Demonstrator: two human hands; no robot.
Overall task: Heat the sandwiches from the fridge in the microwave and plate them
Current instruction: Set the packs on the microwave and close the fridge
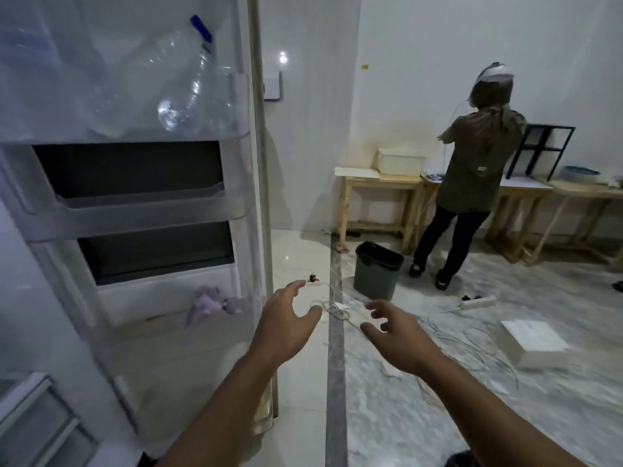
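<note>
The fridge door (256, 197) stands open on my left, its inner side facing me with clear shelves. An empty plastic bottle (175, 85) lies tilted in the top door shelf, and a small purple bag (210, 303) sits in the lowest one. My left hand (286, 323) is held out just right of the door's edge, fingers spread, holding nothing. My right hand (392, 335) reaches forward beside it, also spread and empty. No sandwiches, microwave or plate are in view.
A grey bin (377, 271) stands on the floor ahead. Cables and a power strip (478, 302) lie across the marble floor, with a white box (536, 342) at right. Another person (472, 176) stands with their back to me at wooden tables (377, 183) along the far wall.
</note>
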